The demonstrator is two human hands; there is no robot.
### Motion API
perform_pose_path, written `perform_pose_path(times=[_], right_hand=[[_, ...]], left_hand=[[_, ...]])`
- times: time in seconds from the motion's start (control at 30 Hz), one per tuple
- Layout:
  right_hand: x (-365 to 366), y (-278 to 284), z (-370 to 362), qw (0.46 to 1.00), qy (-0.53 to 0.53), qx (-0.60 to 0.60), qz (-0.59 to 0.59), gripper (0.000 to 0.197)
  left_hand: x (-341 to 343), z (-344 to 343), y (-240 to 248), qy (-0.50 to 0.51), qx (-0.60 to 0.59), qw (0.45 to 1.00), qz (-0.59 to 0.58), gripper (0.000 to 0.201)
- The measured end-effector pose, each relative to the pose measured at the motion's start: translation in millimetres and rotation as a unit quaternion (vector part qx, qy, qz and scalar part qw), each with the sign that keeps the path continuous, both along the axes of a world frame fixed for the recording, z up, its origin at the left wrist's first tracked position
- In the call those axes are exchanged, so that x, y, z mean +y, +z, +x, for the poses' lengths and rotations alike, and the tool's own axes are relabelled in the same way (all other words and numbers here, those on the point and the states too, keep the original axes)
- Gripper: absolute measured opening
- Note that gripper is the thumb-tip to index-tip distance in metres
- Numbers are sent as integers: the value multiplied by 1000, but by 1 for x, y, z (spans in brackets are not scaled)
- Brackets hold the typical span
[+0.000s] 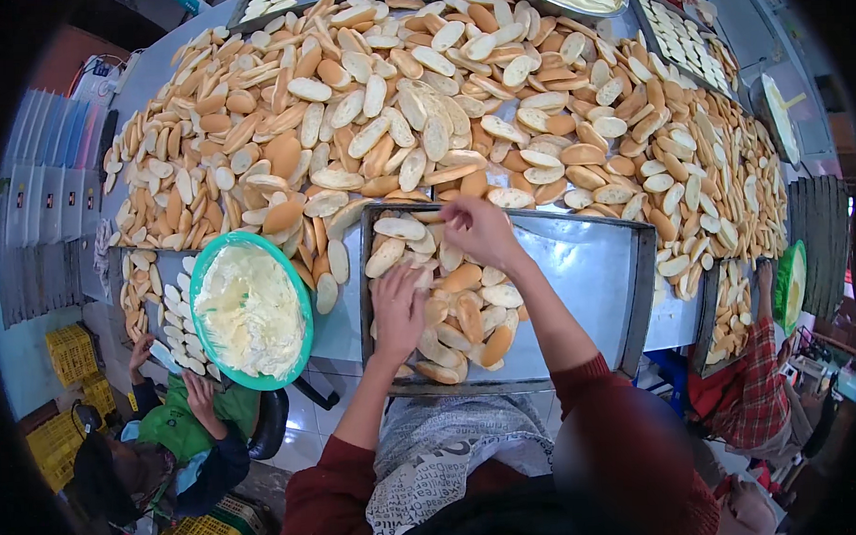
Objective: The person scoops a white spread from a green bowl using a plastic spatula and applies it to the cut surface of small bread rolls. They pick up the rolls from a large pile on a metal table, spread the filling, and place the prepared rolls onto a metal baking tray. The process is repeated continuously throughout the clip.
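Note:
Before me lies a dark-rimmed metal tray (pixel 580 290), its left part heaped with oval bread slices (pixel 467 313), some showing the pale cut side and some the brown crust. My left hand (pixel 398 311) rests on the slices near the tray's left wall, fingers stretched out and lying over them. At the far rim, my right hand (pixel 481 233) is bent with its fingers drawn together. Whatever those fingers pinch, if anything, is hidden by the hand. Just beyond the rim spreads a big pile of the same bread slices (pixel 367 128).
A green basin (pixel 309 314) of pale cream stands left of the tray. Co-workers sit at the left (pixel 193 417) and right (pixel 757 388), each by a bread tray. Trays of coated slices (pixel 679 37) lie far right. Yellow crates (pixel 53 450) stand at lower left.

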State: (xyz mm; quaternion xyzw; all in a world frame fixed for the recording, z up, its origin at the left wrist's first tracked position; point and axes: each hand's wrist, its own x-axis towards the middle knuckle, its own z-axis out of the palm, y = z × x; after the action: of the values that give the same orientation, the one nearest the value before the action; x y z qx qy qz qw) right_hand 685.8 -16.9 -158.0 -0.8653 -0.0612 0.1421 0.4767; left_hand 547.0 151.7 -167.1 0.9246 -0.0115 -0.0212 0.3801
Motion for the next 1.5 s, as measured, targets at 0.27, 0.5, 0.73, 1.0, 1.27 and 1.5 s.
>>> perform_pose_path(times=[0.27, 0.5, 0.73, 1.0, 1.27, 1.5], right_hand=[[-68, -67, 14, 921, -128, -166, -327, 25], [-66, 9, -15, 995, 80, 45, -43, 34], [0, 11, -39, 990, 5, 49, -134, 29], [14, 12, -35, 997, -69, -36, 22, 26], [-159, 33, -115, 986, -113, -3, 121, 34], [-378, 2, -337, 692, -710, -112, 67, 22]], left_hand=[[17, 12, 3, 62, -12, 994, -89, 32], [6, 18, 10, 102, -11, 977, -186, 38], [-44, 72, 92, 272, -227, 910, -214, 43], [-72, 100, 85, 213, -439, 866, 113, 45], [-8, -41, 31, 320, -222, 921, -1, 43], [53, -260, -27, 480, -29, 864, 146, 43]])
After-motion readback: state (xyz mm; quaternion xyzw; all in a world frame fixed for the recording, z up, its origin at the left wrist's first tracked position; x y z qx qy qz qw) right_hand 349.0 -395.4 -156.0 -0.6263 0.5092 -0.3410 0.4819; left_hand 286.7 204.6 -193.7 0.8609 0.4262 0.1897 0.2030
